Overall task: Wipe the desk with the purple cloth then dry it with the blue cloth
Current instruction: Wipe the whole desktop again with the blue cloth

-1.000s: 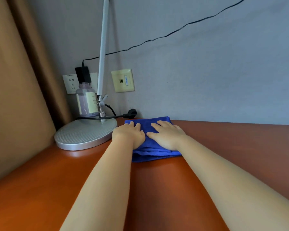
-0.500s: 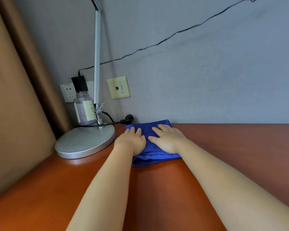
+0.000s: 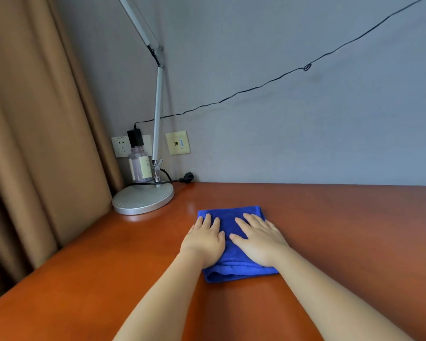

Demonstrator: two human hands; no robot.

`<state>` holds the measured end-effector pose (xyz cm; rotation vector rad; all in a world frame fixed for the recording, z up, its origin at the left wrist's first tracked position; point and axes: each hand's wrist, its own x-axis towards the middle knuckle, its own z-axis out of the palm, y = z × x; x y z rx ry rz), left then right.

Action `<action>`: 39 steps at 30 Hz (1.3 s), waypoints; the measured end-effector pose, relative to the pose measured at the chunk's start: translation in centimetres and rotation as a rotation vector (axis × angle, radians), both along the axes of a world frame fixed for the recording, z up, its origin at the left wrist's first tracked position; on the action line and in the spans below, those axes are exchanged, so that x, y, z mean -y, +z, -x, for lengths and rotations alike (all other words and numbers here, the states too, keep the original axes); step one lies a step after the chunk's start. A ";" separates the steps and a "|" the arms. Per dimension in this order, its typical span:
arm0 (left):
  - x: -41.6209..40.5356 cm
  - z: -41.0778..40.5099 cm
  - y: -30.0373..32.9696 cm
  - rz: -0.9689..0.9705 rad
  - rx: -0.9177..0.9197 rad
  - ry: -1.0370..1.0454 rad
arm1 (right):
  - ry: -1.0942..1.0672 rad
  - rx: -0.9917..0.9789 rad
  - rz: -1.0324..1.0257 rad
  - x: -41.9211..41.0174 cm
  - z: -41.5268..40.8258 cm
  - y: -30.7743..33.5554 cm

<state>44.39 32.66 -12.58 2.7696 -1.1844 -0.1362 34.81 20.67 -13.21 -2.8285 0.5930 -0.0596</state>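
Note:
A folded blue cloth [image 3: 231, 269] lies flat on the reddish-brown desk [image 3: 342, 230], a short way out from the back wall. My left hand [image 3: 204, 239] presses on the cloth's left part with its fingers straight. My right hand [image 3: 258, 239] lies flat beside it on the cloth's right part, fingers spread. The two hands nearly touch at the thumbs. No purple cloth is in view.
A silver desk lamp with a round base [image 3: 143, 199] stands at the desk's back left corner. Behind it stands a clear bottle [image 3: 140, 166]. A black plug [image 3: 187, 178] and cord lie by the wall. A brown curtain [image 3: 35, 143] hangs on the left.
Both hands have drawn the blue cloth back from the wall toward me across the desk. The camera has tilted up, showing more of the lamp arm.

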 end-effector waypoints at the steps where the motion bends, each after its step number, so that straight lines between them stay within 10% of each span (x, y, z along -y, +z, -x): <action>1: -0.2 0.9 -0.1 0.007 -0.003 -0.009 | -0.005 0.002 0.001 -0.2 0.9 -0.1; 39: 17.3 -15.9 -0.3 0.024 0.055 0.001 | -0.068 0.035 0.039 15.8 -14.7 0.6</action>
